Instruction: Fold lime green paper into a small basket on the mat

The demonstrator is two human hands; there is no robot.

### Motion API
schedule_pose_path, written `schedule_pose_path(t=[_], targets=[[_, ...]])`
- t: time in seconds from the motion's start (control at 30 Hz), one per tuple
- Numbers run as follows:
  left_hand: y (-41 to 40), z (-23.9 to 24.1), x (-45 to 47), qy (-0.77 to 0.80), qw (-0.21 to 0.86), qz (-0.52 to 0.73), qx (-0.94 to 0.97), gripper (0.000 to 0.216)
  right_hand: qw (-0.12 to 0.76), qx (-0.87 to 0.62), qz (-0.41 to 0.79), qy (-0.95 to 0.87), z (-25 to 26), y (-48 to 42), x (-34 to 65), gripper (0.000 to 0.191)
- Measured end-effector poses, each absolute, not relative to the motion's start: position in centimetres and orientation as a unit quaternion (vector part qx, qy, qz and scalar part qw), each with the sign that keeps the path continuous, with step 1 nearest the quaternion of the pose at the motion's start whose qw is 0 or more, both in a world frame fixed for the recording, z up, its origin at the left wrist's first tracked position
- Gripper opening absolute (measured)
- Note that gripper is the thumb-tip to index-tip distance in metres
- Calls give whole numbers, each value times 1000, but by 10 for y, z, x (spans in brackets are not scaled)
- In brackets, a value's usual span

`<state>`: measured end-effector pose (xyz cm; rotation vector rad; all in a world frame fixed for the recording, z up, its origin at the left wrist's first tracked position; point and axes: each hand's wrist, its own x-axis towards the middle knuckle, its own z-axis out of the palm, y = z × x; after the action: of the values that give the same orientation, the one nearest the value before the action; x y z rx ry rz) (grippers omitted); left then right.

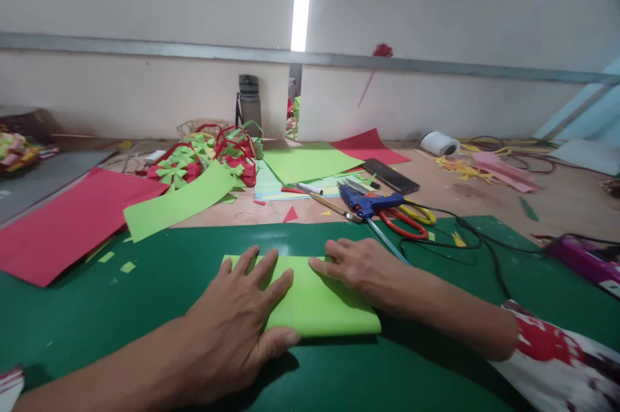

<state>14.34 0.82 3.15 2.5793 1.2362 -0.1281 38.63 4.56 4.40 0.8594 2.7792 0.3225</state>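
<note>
A folded sheet of lime-green paper [329, 305] lies in front of me, its rounded fold toward me. My left hand [242, 315] rests flat on its left part, fingers spread and thumb at the near fold. At the far edge of the sheet is my right hand [356, 267], its fingers curled together and its thumb pressed on the paper. What those curled fingertips touch is partly hidden. Beneath the paper is a dark green mat [159, 309].
Beyond the mat lie a blue glue gun [368, 202], red-handled scissors [402, 225], a utility knife [336, 206] and a black phone [391, 175]. Red paper [82, 221], a green strip [179, 202] and paper crafts [203, 157] sit left. A bottle [250, 108] stands behind.
</note>
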Motion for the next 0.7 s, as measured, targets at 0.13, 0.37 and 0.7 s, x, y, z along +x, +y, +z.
schedule_pose_path(t=[0.13,0.37,0.7], targets=[[9,43,149,415,119,-43,901,69,113,279,121,946,45,49,388,37],[14,51,160,306,192,-39,932,67,100,246,119,957,44,51,391,30],[7,44,140,258,241,-53,934,74,108,243,183,946,37,46,393,40]])
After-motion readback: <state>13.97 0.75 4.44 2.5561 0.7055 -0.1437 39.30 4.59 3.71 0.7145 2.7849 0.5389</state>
